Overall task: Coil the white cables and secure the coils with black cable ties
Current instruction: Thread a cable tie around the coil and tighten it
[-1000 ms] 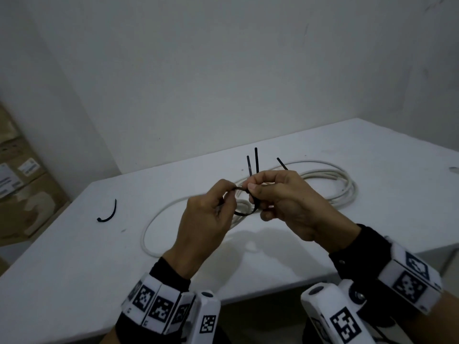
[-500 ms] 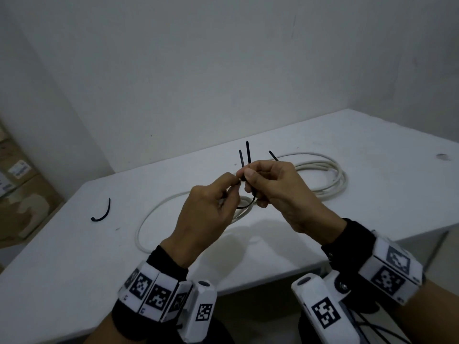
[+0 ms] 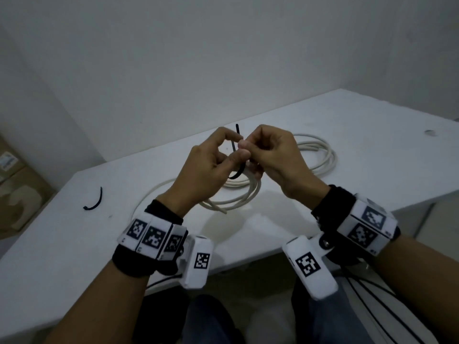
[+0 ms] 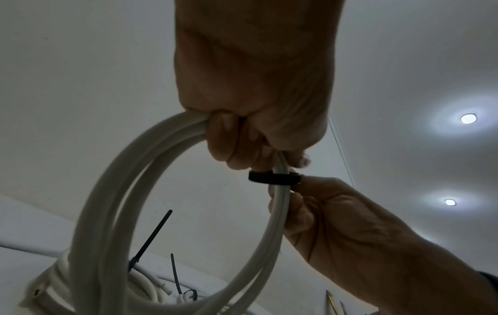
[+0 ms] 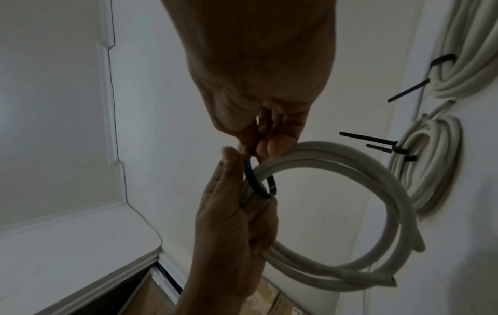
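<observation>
My left hand [image 3: 236, 150] grips a small white cable coil [image 3: 238, 197] just above the table; its fingers curl round the strands [image 4: 134, 191]. A black cable tie [image 5: 258, 183] loops round the coil beside those fingers. The right hand [image 3: 248, 147] pinches the tie where its ends meet, and my left thumb touches the same spot. A black tail [image 3: 237, 131] stands up past the fingertips. In the left wrist view the tie's band [image 4: 272, 178] crosses the cable between both hands.
Further white coils [image 3: 320, 155] lie on the white table [image 3: 360, 170] behind my hands, with black ties on them [image 5: 399, 149]. One loose black tie [image 3: 95, 201] lies at the table's left. Cardboard boxes [image 3: 17, 192] stand on the floor left of the table.
Both hands have drawn closer together, fingertips now touching over the tie. The tie's loop looks smaller round the cable than a second ago.
</observation>
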`<state>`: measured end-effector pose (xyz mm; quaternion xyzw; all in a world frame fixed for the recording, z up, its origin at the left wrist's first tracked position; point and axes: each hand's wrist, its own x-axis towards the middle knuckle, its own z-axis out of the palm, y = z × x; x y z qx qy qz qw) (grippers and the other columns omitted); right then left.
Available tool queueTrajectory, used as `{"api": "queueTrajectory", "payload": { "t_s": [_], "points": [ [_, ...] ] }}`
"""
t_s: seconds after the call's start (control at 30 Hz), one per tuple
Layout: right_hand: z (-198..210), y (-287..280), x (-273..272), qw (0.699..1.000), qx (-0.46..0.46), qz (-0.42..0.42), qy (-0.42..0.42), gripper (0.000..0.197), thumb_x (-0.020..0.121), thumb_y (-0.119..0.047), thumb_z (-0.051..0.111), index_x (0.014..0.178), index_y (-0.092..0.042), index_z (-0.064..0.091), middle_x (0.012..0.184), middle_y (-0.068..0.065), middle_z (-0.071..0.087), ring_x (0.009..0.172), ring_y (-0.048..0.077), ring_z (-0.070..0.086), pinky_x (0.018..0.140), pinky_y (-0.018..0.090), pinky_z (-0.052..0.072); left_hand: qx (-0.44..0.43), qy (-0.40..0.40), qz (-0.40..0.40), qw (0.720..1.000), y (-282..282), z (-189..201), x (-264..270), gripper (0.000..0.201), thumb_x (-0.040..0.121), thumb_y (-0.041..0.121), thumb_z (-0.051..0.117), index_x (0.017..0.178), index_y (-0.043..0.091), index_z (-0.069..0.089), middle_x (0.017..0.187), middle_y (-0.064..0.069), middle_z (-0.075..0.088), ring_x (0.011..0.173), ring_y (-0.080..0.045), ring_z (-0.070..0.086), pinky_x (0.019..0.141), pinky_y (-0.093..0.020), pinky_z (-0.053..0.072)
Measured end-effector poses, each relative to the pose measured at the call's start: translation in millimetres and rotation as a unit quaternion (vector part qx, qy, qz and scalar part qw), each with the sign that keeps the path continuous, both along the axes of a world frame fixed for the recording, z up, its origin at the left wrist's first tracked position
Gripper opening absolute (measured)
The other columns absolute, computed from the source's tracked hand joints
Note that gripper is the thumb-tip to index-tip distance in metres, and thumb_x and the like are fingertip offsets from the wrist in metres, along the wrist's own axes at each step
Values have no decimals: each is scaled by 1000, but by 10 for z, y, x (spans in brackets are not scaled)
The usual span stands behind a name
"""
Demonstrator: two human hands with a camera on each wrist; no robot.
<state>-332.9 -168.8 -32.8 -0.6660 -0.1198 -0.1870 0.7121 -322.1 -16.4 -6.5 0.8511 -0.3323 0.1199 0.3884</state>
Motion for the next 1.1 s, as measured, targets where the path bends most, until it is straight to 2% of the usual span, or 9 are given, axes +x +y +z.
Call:
{"api": "queueTrajectory", "payload": {
  "t_s": [0.07, 0.23, 0.37, 0.47, 0.6, 0.73, 0.8, 0.87, 1.1],
  "points": [
    [-6, -8, 33, 999, -37, -29, -19, 16, 84, -13, 68, 73, -8, 59, 68, 12, 62, 61, 13, 58, 52, 24, 45, 1, 13, -16, 1000, -20, 19, 23, 26, 87, 47, 60, 102, 27, 55, 63, -11, 71, 56, -42, 62, 53, -52, 50],
    [26, -95, 70, 998, -36, -24, -42, 18, 84, -10, 68, 68, -12, 59, 66, 6, 61, 53, 4, 54, 47, 13, 41, -57, 65, -17, 996, -83, 25, 25, 9, 90, 25, 64, 91, 19, 58, 41, 6, 55, 38, -18, 29, 44, -25, 24],
    [67, -171, 58, 997, -68, 3, -40, 18, 86, -10, 65, 75, 2, 60, 63, 9, 57, 53, 10, 52, 44, 14, 40, -114, 117, -35, 986, -95, 7, 11, 10, 90, 23, 63, 83, 18, 58, 48, -8, 51, 35, -14, 26, 41, -21, 20],
    [202, -250, 72, 994, -91, -34, -45, 22, 88, -11, 64, 68, -8, 56, 58, 3, 54, 50, 7, 51, 46, 14, 38, -115, 170, -43, 978, -99, -30, -37, 15, 93, 12, 58, 80, 10, 52, 42, 7, 49, 32, -8, 23, 38, -17, 18],
    [467, -378, 125, 992, -90, -74, -54, 24, 89, -14, 63, 67, -15, 52, 62, 1, 58, 50, 2, 56, 47, 13, 40, -120, 245, -52, 961, -97, -67, -96, 17, 93, 6, 56, 79, 7, 48, 50, 3, 54, 34, -8, 19, 36, -14, 16],
    [424, -263, 58, 999, -37, -21, -12, 22, 95, -19, 54, 75, -14, 46, 76, 7, 67, 69, 14, 66, 60, 29, 52, -130, 306, -43, 942, -106, -72, -71, 26, 93, 11, 57, 68, 16, 51, 46, 3, 31, 36, -9, 14, 38, -12, 16],
    [366, -209, -4, 996, 35, 80, 18, 21, 99, -19, 46, 80, -12, 41, 77, 9, 68, 71, 24, 67, 65, 40, 55, -136, 314, -34, 939, -105, -105, -90, 20, 95, 11, 54, 75, 17, 56, 44, 7, 28, 35, -7, 16, 37, -12, 17],
    [364, -161, -37, 981, 89, 169, 34, 23, 101, -21, 41, 79, -13, 35, 62, 4, 60, 56, 21, 60, 57, 37, 51, -143, 321, -30, 936, -103, -130, -117, 15, 96, 11, 52, 90, 18, 64, 46, 7, 24, 36, -7, 16, 37, -12, 17],
    [571, -144, 115, 961, 143, 197, 135, 35, 101, -12, 32, 66, -17, 34, 48, -5, 27, 40, 7, 23, 47, 24, 38, -128, 376, -50, 917, -148, -93, -262, 28, 99, 20, 45, 114, 9, 66, 47, 6, 21, 38, -8, 14, 40, -14, 12]
  ]
}}
